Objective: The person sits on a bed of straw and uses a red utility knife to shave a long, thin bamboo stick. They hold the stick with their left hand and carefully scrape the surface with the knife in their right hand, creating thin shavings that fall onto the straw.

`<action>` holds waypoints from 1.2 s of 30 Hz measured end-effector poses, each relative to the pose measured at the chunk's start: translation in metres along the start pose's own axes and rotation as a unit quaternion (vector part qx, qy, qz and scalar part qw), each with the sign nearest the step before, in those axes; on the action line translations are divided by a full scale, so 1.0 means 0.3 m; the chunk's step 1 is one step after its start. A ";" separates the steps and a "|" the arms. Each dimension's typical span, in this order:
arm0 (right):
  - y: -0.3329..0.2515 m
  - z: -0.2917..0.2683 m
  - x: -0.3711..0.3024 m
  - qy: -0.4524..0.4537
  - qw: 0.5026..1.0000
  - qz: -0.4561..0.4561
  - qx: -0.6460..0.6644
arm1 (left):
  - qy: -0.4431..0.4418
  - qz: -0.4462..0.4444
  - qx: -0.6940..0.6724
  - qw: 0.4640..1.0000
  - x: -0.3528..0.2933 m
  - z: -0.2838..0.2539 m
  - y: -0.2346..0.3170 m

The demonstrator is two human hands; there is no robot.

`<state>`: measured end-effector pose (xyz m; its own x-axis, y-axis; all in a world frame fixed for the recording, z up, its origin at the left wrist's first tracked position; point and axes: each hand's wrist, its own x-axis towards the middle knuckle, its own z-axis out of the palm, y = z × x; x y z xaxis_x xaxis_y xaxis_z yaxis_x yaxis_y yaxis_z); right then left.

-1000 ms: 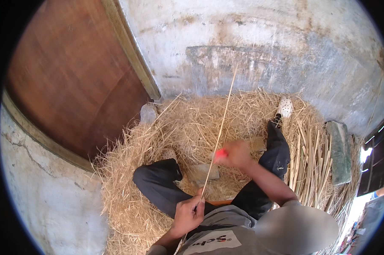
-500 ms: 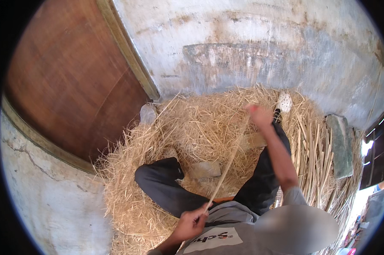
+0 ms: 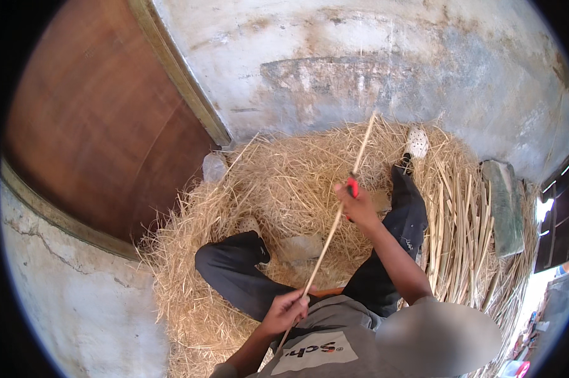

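A long, pale, thin stick (image 3: 325,247) slants from my lap up toward the wall. My left hand (image 3: 286,311) is closed round its lower part, close to my waist. Farther up, my right hand (image 3: 358,205) grips a small red-handled hand tool (image 3: 352,186) with a dark part that meets the stick. Which kind of tool it is, I cannot tell. The stick's far end extends beyond the tool. Both hands are between my spread legs, over loose straw-like shavings (image 3: 284,170).
A bundle of pale sticks (image 3: 458,220) lies to my right, beside a greenish slab (image 3: 506,214). Between my legs sits a block (image 3: 300,248). A clear plastic bag (image 3: 214,167) rests by the brown door (image 3: 108,120). The stained wall (image 3: 360,69) stands ahead.
My right hand has come nearer and to the left with the red-handled tool. The stick now reaches well past that hand. My left hand has stayed near my waist.
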<state>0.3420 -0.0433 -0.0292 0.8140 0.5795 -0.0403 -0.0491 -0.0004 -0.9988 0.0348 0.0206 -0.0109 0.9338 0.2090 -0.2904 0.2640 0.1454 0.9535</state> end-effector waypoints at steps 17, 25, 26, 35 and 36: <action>-0.002 0.017 -0.107 -0.049 0.821 -0.317 -0.472 | 0.158 0.118 0.124 0.972 0.122 0.040 0.110; -0.015 0.089 -0.085 -0.049 0.773 -0.452 -0.443 | 0.193 0.101 0.147 0.965 0.089 0.035 0.140; -0.020 0.093 -0.077 -0.049 0.765 -0.465 -0.442 | 0.195 0.104 0.136 0.966 0.091 0.035 0.147; 0.058 0.074 -0.025 -0.061 0.783 -0.385 -0.485 | 0.219 0.121 0.133 0.959 0.034 0.034 0.081; 0.059 0.078 -0.046 -0.056 0.785 -0.380 -0.486 | 0.217 0.115 0.150 0.958 0.034 0.029 0.082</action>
<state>0.3165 -0.0323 -0.0457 0.3352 0.7817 0.5258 0.9354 -0.2098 -0.2845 0.0530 0.0178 0.0103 0.8040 0.5944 -0.0148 0.1826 -0.2230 0.9576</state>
